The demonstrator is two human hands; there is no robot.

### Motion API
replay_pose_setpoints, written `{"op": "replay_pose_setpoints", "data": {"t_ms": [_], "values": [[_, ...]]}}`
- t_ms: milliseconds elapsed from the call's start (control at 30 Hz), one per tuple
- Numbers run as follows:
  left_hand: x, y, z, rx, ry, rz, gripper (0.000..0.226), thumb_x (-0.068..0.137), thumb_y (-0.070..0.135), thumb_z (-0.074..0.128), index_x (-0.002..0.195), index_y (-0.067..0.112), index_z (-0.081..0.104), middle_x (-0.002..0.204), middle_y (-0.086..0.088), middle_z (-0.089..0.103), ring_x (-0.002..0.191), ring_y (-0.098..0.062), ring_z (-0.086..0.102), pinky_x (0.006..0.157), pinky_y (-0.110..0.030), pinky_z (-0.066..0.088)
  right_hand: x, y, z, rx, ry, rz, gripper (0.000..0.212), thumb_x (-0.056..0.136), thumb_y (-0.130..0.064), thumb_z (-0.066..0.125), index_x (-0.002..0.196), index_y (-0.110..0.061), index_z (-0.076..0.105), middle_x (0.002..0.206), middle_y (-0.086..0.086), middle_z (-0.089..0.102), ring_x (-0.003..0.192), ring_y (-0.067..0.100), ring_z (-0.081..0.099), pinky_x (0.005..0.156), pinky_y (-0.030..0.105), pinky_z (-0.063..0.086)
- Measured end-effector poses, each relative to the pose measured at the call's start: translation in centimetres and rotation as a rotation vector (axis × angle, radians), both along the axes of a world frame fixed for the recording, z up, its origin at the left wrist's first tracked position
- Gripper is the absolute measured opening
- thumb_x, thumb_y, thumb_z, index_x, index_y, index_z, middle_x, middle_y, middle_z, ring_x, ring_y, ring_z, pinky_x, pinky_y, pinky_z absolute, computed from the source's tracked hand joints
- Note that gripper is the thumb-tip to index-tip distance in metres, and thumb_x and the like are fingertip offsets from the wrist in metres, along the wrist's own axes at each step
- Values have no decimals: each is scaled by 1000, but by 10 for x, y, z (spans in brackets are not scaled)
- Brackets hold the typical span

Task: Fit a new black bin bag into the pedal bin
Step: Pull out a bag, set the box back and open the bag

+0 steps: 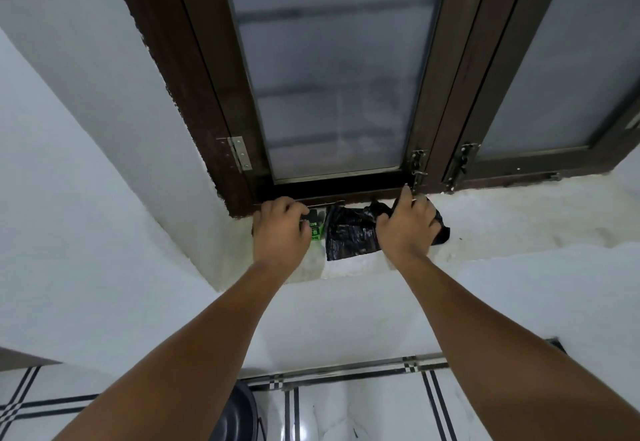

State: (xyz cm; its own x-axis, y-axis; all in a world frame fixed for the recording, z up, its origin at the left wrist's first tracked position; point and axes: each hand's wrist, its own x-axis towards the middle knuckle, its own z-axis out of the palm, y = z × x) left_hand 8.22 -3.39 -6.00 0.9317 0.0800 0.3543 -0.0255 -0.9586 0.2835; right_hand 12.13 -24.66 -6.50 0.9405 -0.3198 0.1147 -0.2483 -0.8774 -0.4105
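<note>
Nearest to us, at the bottom edge, we see the rounded dark grey rim of a bin point(239, 413) standing on the glossy white floor tiles with black stripe borders point(363, 413); only a sliver of it shows, and we cannot tell what is inside it or whether its lid is up. Above it rises the white plastered wall point(346, 322), and our two bare forearms reach up and away across it to a rough white window ledge point(502, 225).

On that ledge our left hand point(281, 229) has its fingers curled round a small black packet with green printing point(314, 227), gripping it against the ledge. The packet's contents are hidden from us. Just beside it to the right lies a crumpled, glossy black plastic bin bag point(349, 238), partly folded flat on the ledge. Our right hand point(407, 225) rests on the right part of this bag, thumb and lower fingers pinching a bunched fold of it while the index finger points straight up toward the window frame.

Behind the hands stands the dark brown wooden window frame point(180, 101) with frosted glass panes point(329, 69), a silver metal hinge point(239, 153) on its left side and metal latch bolts point(418, 166) at the foot of the middle post.
</note>
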Motion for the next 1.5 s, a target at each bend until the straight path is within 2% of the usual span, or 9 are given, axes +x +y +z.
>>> {"op": "replay_pose_setpoints", "data": {"t_ms": [67, 167, 300, 467, 600, 900, 1133, 1233, 1500], "values": [[1, -15, 4, -43, 41, -88, 25, 94, 24, 61, 118, 22, 69, 117, -1, 66, 109, -23, 58, 85, -38, 51, 4, -11, -2, -10, 191, 26, 82, 92, -40, 62, 158, -16, 20, 151, 16, 42, 139, 38, 34, 107, 56, 32], [4, -36, 2, -72, 119, -206, 25, 97, 26, 56, 120, 23, 66, 115, 2, 65, 103, -20, 63, 80, -37, 55, 3, -20, -5, -132, 292, 126, 60, 89, -36, 67, 142, -18, 46, 130, 9, 59, 127, 34, 45, 101, 52, 34], [7, -59, -2, -123, 177, -262, 25, 97, 25, 56, 120, 23, 66, 109, 2, 66, 97, -19, 65, 81, -38, 55, 2, -32, -13, -98, 115, 86, 24, 87, -15, 61, 109, -20, 68, 98, 3, 66, 104, 28, 55, 86, 42, 34], [15, -84, 1, -382, 263, -223, 32, 95, 46, 60, 118, 24, 65, 100, 6, 69, 91, -13, 66, 80, -38, 58, -1, -50, -10, 84, -173, 107, 2, 82, -18, 57, 84, -18, 56, 79, -2, 58, 83, 25, 53, 81, 40, 34], [14, -114, 21, -829, 459, -172, 66, 86, 61, 67, 141, 27, 54, 114, 5, 68, 100, -15, 68, 83, -37, 62, -10, -63, 2, 321, -307, 173, 10, 85, -21, 56, 83, -16, 47, 78, 0, 54, 77, 23, 51, 69, 35, 42], [2, -140, 71, -1218, 584, -229, 57, 96, 37, 69, 148, 28, 48, 127, -2, 66, 93, -19, 75, 78, -30, 63, -39, -84, 38, 399, -379, 190, 15, 96, -14, 42, 105, -9, 52, 71, 4, 59, 64, 25, 56, 56, 37, 45], [-37, -136, 112, -1176, 515, -339, 10, 92, 23, 75, 98, 16, 72, 97, -2, 72, 81, -13, 67, 84, -29, 59, -82, -80, 86, 425, -494, 69, 31, 94, -19, 37, 110, -5, 59, 81, 10, 64, 74, 27, 58, 65, 37, 45], [-63, -123, 126, -1187, 481, -399, 20, 86, 20, 81, 80, 15, 63, 87, 4, 71, 87, -12, 70, 85, -30, 61, -114, -63, 109, 518, -557, 46, 13, 95, -11, 40, 88, -9, 51, 71, 5, 55, 65, 19, 50, 62, 40, 42], [-133, -91, 127, -1394, 620, -552, 36, 87, 9, 78, 71, 18, 47, 84, -7, 73, 83, -21, 72, 86, -38, 61, -200, 1, 137, 836, -677, 5, 22, 89, -8, 36, 69, -17, 40, 67, -3, 45, 64, 11, 41, 61, 31, 37]]}}
